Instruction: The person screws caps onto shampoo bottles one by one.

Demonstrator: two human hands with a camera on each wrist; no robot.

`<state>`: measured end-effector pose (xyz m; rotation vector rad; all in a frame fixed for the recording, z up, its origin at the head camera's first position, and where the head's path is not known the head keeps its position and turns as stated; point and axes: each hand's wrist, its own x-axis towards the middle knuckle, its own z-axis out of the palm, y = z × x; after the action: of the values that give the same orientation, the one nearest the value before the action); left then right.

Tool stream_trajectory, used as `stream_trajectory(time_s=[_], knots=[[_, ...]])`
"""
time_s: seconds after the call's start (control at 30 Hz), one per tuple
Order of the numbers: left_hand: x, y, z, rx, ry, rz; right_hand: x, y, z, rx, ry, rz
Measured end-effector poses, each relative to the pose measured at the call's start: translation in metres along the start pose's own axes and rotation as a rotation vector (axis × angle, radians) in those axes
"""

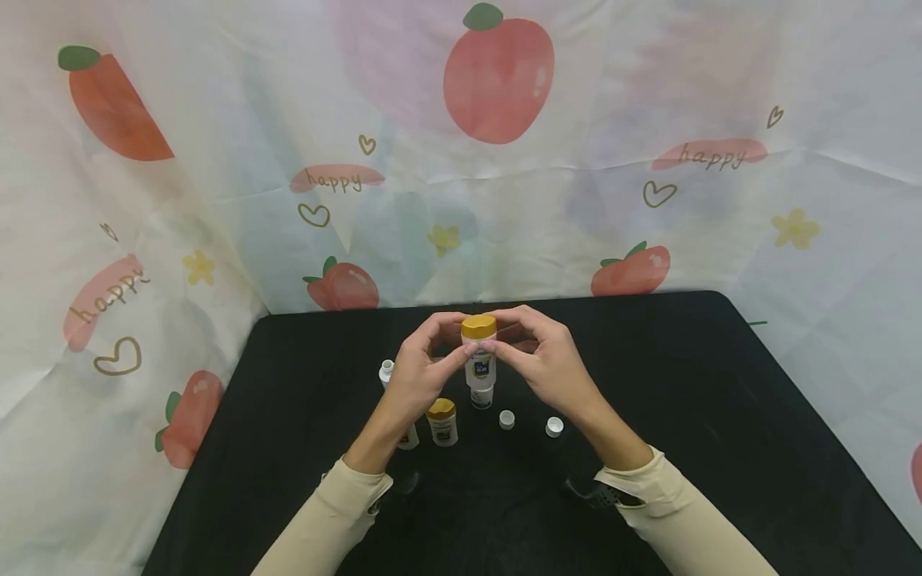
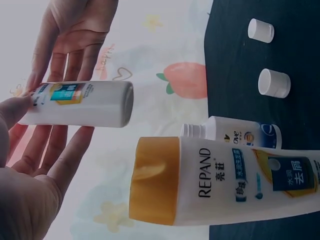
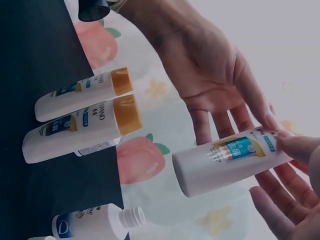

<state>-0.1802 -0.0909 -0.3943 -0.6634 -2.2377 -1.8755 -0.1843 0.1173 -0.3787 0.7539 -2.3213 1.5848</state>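
Note:
Both hands hold up a white shampoo bottle with a gold cap point(image 1: 480, 364), upright above the table. My left hand point(image 1: 425, 360) pinches it from the left, thumb on the front near the cap and fingers behind. On the other side my right hand point(image 1: 547, 352) grips it the same way, the two thumbs nearly meeting. In both wrist views its cap is hidden by fingers or out of frame. Below the left hand stands a second gold-capped shampoo bottle point(image 1: 442, 426). The right wrist view shows another gold-capped bottle point(image 3: 80, 92) beside it.
An uncapped white bottle point(image 1: 386, 370) stands partly behind the left hand. Another white bottle point(image 1: 482, 398) shows just under the held one. Two small white caps, one point(image 1: 507, 420) and another point(image 1: 554, 427), lie to the right on the black table point(image 1: 691, 384). A patterned cloth point(image 1: 504, 216) hangs behind.

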Motion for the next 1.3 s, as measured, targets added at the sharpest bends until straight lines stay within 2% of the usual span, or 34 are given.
stream_trajectory(time_s=[0.23,0.47,0.73,1.13,1.3], knots=[[-0.002,-0.001,-0.002,0.067,-0.045,-0.010,-0.005,0.007,-0.002,0.011,-0.053,0.018],[-0.006,-0.006,-0.003,0.082,-0.135,-0.005,-0.011,0.010,-0.005,0.018,-0.141,0.039],[-0.009,-0.011,-0.004,0.223,-0.220,0.071,-0.019,0.022,-0.005,0.026,-0.207,0.036],[-0.013,-0.023,-0.001,0.366,-0.292,0.072,-0.029,0.044,0.002,0.037,-0.273,0.008],[-0.013,-0.024,0.001,0.418,-0.327,0.046,-0.033,0.050,0.006,0.039,-0.282,0.014]])
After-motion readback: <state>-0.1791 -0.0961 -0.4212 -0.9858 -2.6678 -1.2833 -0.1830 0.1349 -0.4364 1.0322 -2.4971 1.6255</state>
